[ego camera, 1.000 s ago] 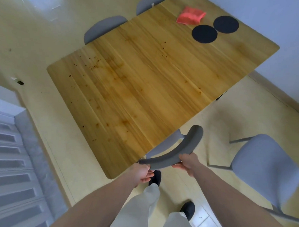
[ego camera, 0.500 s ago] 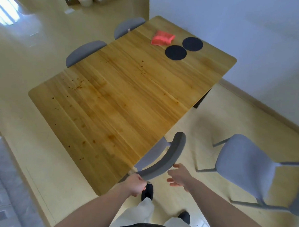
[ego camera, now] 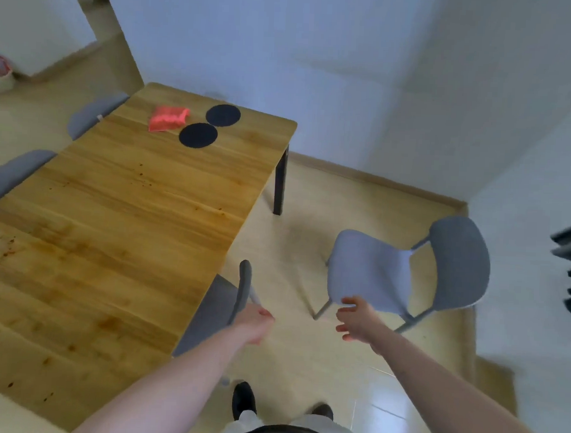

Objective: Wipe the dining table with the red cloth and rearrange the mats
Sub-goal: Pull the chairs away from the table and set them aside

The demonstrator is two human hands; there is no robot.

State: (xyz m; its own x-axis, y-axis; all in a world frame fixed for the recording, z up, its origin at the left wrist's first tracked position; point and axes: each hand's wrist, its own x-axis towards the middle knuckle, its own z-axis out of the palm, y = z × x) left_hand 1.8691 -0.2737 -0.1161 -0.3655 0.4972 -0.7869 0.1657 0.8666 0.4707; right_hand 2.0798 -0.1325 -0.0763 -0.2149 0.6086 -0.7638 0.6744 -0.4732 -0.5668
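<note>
The wooden dining table [ego camera: 120, 228] is spotted with brown stains. At its right edge, the left hand [ego camera: 255, 326] grips the backrest of a tucked-in grey chair [ego camera: 223, 298]. The right hand [ego camera: 358, 319], fingers spread and empty, hovers before a second grey chair [ego camera: 406, 270]. Near the far right corner lie the red cloth [ego camera: 168, 118] and two black round mats [ego camera: 198, 136] [ego camera: 223, 115]. No writing is readable.

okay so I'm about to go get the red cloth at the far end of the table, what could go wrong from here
1. The grey chair standing out on the floor sits just past your open right hand; you may bump or trip on it.
2. The red cloth lies right beside the nearer round black mat; grabbing it could drag the mat.
3. Brown spots dot the wooden table; careless wiping may smear them.
</note>
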